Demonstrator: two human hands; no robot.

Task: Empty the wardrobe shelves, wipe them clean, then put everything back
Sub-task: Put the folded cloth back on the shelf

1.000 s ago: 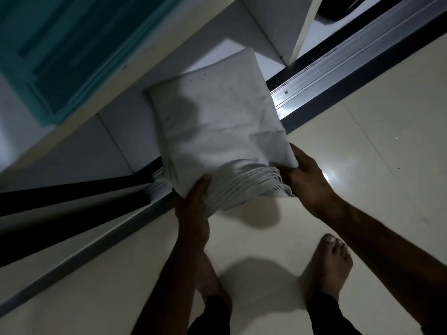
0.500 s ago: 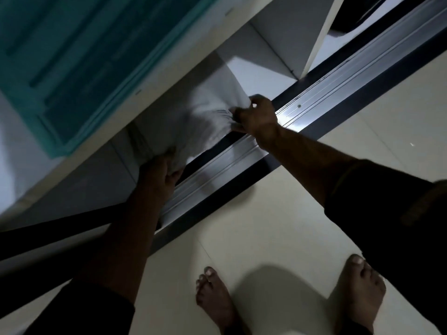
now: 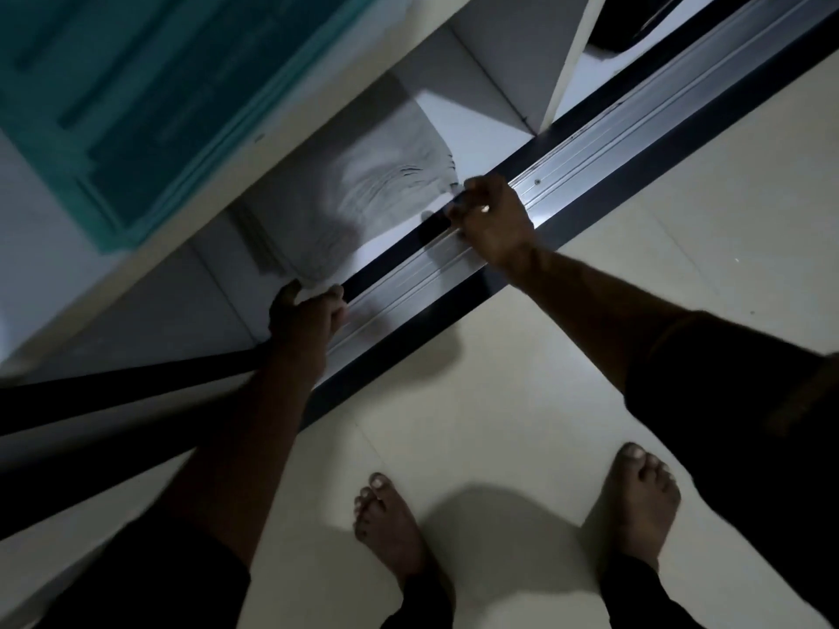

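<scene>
Seat folded white stack (image 3: 363,206) squarely on bottom shelf (image 3: 472,124): left hand (image 3: 305,316) gripping near corner, right hand (image 3: 492,215) curled, contact unclear; clear door track (image 3: 590,143).

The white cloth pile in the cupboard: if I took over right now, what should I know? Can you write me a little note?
Left hand: fingers curled at the near left corner of the white cloth pile; a real grip cannot be told in the dim light.
Right hand: fingers curled at the pile's right corner, over the metal door track; grip also unclear.
The pile lies on the bottom wardrobe shelf, under the shelf holding the teal stack.
Done: this pile is back inside.
Left: let go, straighten the pile if needed, fetch whatever else belongs back.
</scene>
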